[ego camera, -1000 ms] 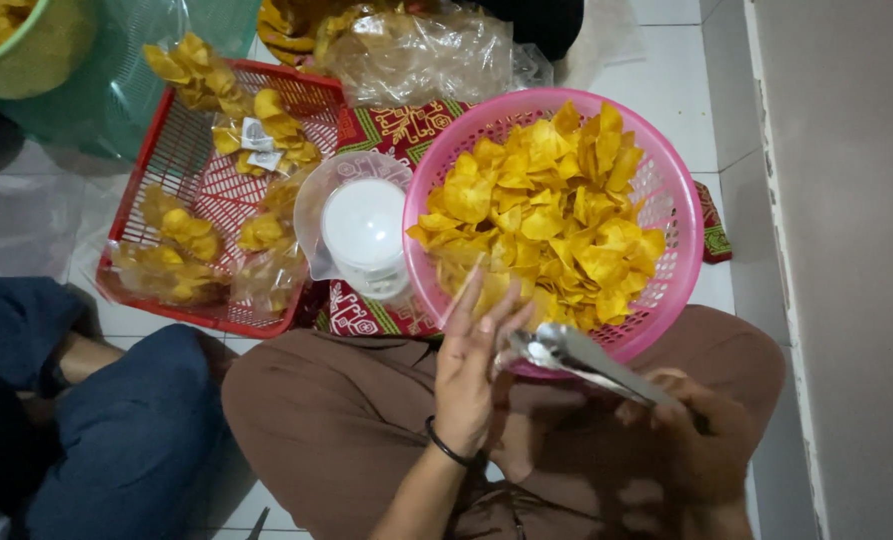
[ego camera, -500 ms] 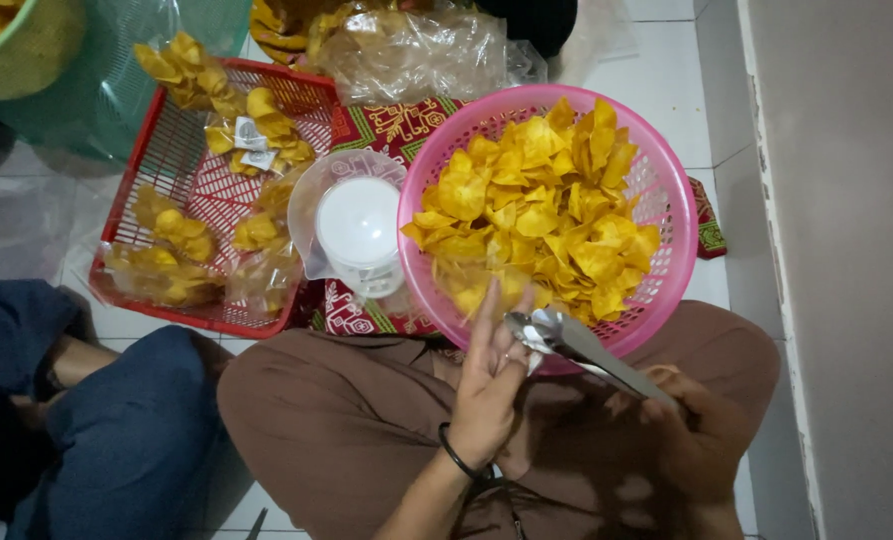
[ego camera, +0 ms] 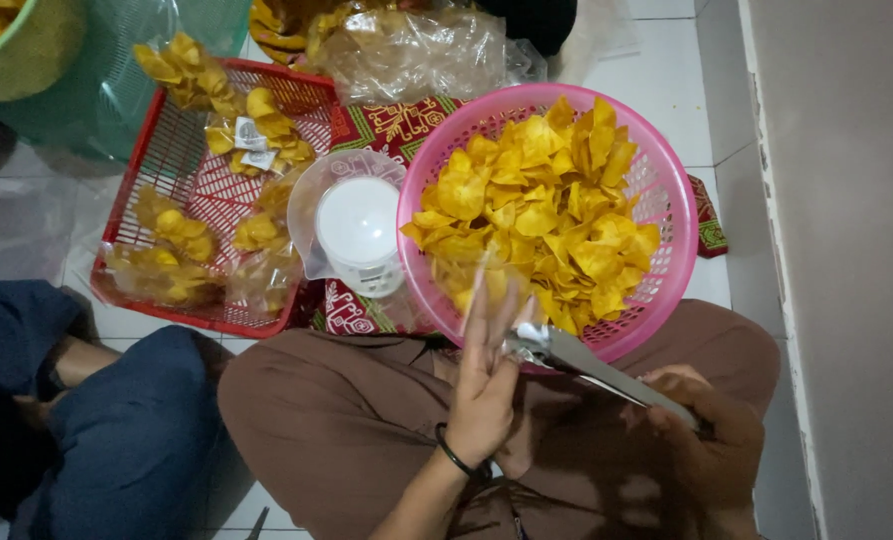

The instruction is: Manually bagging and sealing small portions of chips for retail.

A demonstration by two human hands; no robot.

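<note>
Head view, while both hands work above the lap:
Left hand (ego camera: 486, 375): open, fingers flat against a clear bag.
Right hand (ego camera: 701, 430): closed on tongs (ego camera: 591, 365), tips at the pink basket (ego camera: 666, 190) rim.
Chips (ego camera: 541, 205): heaped in the basket.
Tip: hold the bag mouth wide, pinch chips lightly.

We see the round basket (ego camera: 666, 200) of chips (ego camera: 536, 210) on the lap, the scale (ego camera: 358, 232) just left of it. Left of the scale lies the tray (ego camera: 166, 150) of bagged chips (ego camera: 171, 225); our hands sit before the basket.

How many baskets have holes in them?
2: the round pink basket of yellow chips by the hands, and the red tray basket of bagged chips left of it. Others may be hidden.
</note>
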